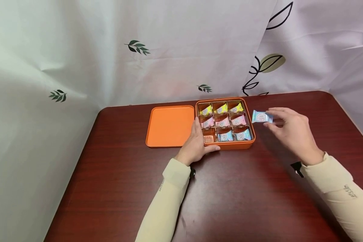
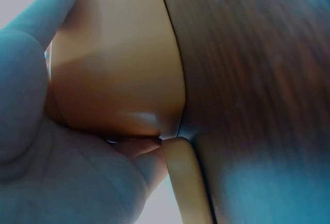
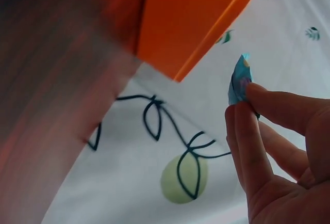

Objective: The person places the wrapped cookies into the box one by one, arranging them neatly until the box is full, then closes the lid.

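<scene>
An open orange box (image 1: 230,146) stands near the table's back edge, with a clear divided insert. Yellow wrapped sweets (image 1: 220,108) fill its back row and pink ones (image 1: 222,121) the middle row. Two blue sweets (image 1: 225,135) lie in the front row; through the front-left compartment the box's printed orange bottom shows. My left hand (image 1: 194,146) rests on the box's front-left corner, fingers straight along the left side and thumb along the front. Right of the box, my right hand (image 1: 293,131) pinches a blue wrapped sweet (image 1: 260,117) between thumb and fingertips, raised above the table.
The flat orange lid (image 1: 171,126) lies on the table just left of the box. The dark red wooden table (image 1: 230,195) ends at a pale curtain (image 1: 169,50) with leaf prints, hanging behind it and at the sides.
</scene>
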Demonstrator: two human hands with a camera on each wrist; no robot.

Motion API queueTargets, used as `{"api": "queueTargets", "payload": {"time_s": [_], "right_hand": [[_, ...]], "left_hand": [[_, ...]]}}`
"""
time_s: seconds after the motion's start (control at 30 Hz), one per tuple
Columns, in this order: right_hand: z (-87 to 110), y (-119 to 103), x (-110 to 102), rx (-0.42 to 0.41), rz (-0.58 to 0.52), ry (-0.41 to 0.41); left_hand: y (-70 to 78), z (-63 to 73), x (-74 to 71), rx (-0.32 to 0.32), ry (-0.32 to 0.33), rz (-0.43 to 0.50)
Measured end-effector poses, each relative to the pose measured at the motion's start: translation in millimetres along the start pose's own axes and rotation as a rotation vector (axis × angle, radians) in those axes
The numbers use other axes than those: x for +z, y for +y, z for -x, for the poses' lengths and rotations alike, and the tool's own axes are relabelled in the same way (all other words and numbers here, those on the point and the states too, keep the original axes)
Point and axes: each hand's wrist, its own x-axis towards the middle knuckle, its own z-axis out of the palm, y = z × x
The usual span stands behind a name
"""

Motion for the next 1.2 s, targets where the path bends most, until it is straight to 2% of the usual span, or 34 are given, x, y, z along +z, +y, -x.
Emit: {"api": "queueTargets", "payload": {"time_s": [0.37, 0.7, 1.2], "right_hand": [[0.0, -25, 20, 0.005, -0.078, -0.029], [6.0, -41, 28, -0.025, -0.114, -0.037], [6.9, -56, 51, -0.018, -0.159, -0.078]], "left_hand": [[0.2, 1.3, -0.6, -0.004, 0.002, -0.001], [1.0, 2.5, 0.1, -0.008, 0.0, 0.002], [-1.4, 0.5, 1.3, 0.012, 0.007, -0.006]]}}
